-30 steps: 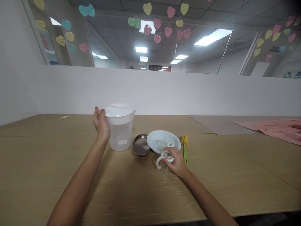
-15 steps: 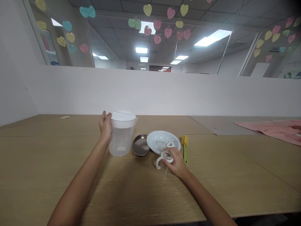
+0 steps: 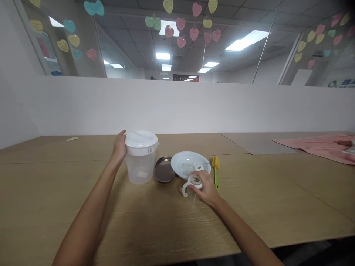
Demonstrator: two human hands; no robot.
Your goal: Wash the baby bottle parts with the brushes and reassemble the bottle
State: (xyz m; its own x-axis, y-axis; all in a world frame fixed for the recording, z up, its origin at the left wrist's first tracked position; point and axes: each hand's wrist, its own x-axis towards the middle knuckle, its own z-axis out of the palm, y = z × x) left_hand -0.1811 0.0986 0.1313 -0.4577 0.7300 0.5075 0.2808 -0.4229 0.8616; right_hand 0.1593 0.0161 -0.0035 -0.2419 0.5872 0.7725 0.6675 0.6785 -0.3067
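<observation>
A translucent plastic pitcher (image 3: 140,166) with a white lid (image 3: 141,139) stands upright on the table, and my left hand (image 3: 119,148) is closed around its handle side; the handle itself is hidden. My right hand (image 3: 206,187) grips a clear bottle with a white collar and a curved handle (image 3: 185,190), its mouth uncovered and facing up. Just behind the bottle sits a white bowl (image 3: 177,159). Inside it lie a white ring (image 3: 199,167) and a translucent dome-shaped piece (image 3: 188,168). An oval metal dish (image 3: 164,170) is between pitcher and bowl.
Right of the bowl lies a brush (image 3: 216,171) with a yellow head and green handle. A pink cloth (image 3: 313,145) covers the far right, where another person's hand (image 3: 344,143) shows. A white wall (image 3: 177,107) backs the wooden table (image 3: 263,199).
The pitcher has turned slightly, so slots in its lid rim now show. The view has shifted a little. My right hand stays on the bottle, and another person's hand shows more at the right.
</observation>
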